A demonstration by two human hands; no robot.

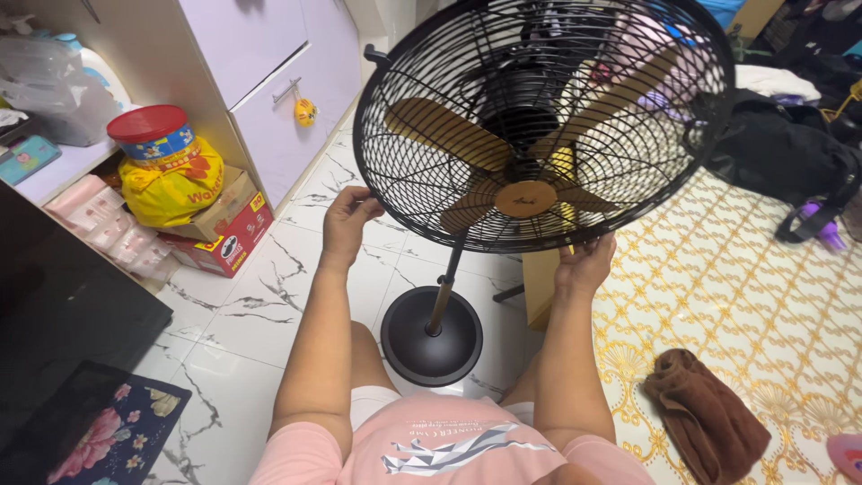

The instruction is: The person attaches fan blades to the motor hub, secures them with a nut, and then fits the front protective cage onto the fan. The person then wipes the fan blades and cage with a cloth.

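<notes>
Seated person, knees apart. Left hand (346, 220) curled on the lower-left rim of the black fan guard (628, 193), right hand (585, 265) cupped under its lower-right edge. Pedestal fan stood between the legs on a round base (431, 337). Wire cage likely light, springy; rim grips best. Brown cloth (709, 418) lay right.

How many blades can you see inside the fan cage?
3. One blade points to the upper left, one to the upper right, and one to the lower left of the hub. A fourth may be hidden near the right hand.
</notes>
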